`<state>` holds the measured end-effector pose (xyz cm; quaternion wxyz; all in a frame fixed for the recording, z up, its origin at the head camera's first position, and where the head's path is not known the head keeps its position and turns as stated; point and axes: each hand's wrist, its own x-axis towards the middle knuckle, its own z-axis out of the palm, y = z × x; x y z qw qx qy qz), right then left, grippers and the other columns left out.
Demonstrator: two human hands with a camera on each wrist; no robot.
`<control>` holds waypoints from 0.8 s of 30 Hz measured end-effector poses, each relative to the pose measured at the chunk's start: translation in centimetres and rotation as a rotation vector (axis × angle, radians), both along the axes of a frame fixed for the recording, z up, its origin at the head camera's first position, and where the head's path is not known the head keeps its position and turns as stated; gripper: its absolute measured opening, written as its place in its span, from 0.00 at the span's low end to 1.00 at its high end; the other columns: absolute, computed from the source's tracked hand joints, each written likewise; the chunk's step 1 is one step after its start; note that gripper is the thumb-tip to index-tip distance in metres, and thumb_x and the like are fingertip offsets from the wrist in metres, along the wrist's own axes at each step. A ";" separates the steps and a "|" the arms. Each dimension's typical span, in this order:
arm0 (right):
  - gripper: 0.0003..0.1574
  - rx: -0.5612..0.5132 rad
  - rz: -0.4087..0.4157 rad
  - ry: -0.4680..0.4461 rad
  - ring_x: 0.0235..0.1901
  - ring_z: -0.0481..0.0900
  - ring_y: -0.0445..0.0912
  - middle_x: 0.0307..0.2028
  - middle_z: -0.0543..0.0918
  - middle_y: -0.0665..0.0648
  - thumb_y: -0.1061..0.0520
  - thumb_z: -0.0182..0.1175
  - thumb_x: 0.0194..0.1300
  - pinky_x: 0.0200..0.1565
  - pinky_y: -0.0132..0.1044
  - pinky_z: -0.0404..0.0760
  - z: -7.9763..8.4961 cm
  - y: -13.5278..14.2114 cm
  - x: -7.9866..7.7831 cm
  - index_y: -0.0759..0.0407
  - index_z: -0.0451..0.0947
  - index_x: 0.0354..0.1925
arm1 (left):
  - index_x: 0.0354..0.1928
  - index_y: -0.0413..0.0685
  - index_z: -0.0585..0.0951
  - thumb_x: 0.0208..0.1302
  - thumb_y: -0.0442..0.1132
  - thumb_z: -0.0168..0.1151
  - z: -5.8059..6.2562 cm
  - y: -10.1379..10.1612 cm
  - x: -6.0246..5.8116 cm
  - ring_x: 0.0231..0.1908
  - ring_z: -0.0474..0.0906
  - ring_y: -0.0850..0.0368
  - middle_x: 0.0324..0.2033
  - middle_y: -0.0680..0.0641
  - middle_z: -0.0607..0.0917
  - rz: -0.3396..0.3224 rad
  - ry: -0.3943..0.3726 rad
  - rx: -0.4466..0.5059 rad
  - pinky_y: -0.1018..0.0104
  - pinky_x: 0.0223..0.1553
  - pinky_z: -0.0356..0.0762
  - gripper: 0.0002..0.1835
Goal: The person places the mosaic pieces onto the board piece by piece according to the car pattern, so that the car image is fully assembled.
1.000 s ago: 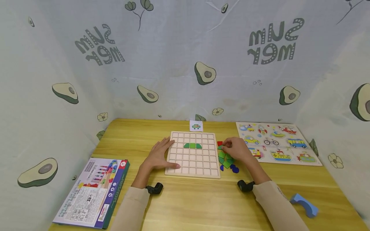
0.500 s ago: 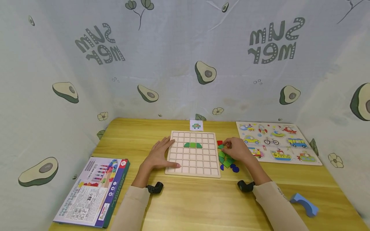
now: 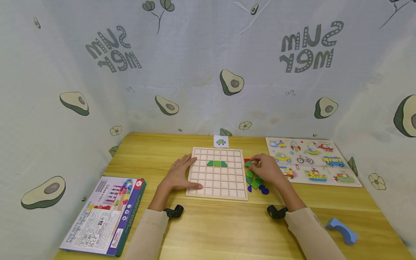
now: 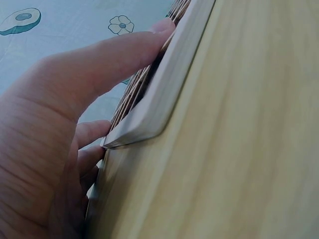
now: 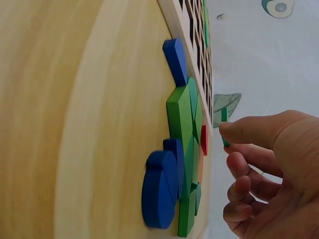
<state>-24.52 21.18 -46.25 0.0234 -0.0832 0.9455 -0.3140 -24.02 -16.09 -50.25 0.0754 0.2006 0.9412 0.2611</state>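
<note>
My left hand [image 3: 178, 174] spreads at the left side of a wooden grid board [image 3: 221, 180]. Its thumb rests on the board's surface, and the other fingers lie along the far left edge. In the board's upper middle, a green row [image 3: 216, 164] has a square between two curved-edge pieces. My right hand [image 3: 264, 168] pinches a small green piece [image 3: 248, 163] between thumb and index finger. In the right wrist view this green piece [image 5: 224, 116] shows edge-on, raised above a pile of green pieces [image 5: 180, 112]. Blue rounded pieces [image 5: 160, 189] lie beside the pile.
A picture card [image 3: 221, 141] stands behind the board. Part of a red piece [image 3: 246, 160] shows beyond the pile. At right lie a vehicle picture puzzle [image 3: 312, 159] and a blue arch block [image 3: 342, 231]. A boxed set [image 3: 102, 216] lies at left.
The pinched green piece has shifted slightly up and turned in my right fingers, now overlapping part of the red piece. My left hand and the board have stayed still.
</note>
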 end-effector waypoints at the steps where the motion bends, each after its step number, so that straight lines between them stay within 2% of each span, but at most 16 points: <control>1: 0.21 -0.011 0.003 0.009 0.25 0.68 0.47 0.39 0.79 0.61 0.56 0.67 0.69 0.26 0.35 0.68 0.0 -0.1 0.1 0.68 0.82 0.55 | 0.82 0.54 0.57 0.45 0.71 0.74 0.0 0.0 0.0 0.83 0.42 0.45 0.83 0.45 0.50 0.000 0.003 -0.002 0.41 0.81 0.39 0.64; 11: 0.17 -0.069 0.027 0.054 0.23 0.66 0.46 0.36 0.79 0.58 0.57 0.68 0.68 0.24 0.33 0.66 -0.5 -2.3 0.1 0.66 0.84 0.51 | 0.82 0.53 0.58 0.45 0.71 0.74 -0.1 0.0 -0.1 0.83 0.42 0.44 0.83 0.45 0.51 0.001 0.010 -0.002 0.41 0.81 0.39 0.64; 17: 0.18 -0.085 0.052 0.049 0.27 0.70 0.47 0.36 0.81 0.58 0.58 0.67 0.66 0.30 0.35 0.71 -0.2 -4.2 0.1 0.66 0.84 0.52 | 0.81 0.54 0.59 0.44 0.71 0.75 -0.1 -0.1 -0.1 0.83 0.42 0.45 0.83 0.45 0.51 0.004 0.010 0.002 0.41 0.81 0.39 0.64; 21: 0.18 -0.112 0.081 0.034 0.20 0.65 0.44 0.35 0.82 0.57 0.60 0.66 0.66 0.25 0.34 0.67 -0.1 -5.5 0.0 0.66 0.85 0.52 | 0.81 0.54 0.59 0.44 0.71 0.75 0.0 -0.1 0.0 0.83 0.42 0.45 0.83 0.45 0.51 0.002 0.008 0.006 0.41 0.81 0.39 0.64; 24: 0.17 -0.115 0.095 0.035 0.18 0.62 0.42 0.34 0.81 0.56 0.60 0.66 0.65 0.24 0.33 0.65 -0.1 -6.7 -0.1 0.65 0.85 0.51 | 0.81 0.54 0.59 0.44 0.72 0.74 -0.1 0.1 0.0 0.83 0.43 0.44 0.83 0.45 0.51 0.002 0.012 0.006 0.41 0.81 0.40 0.65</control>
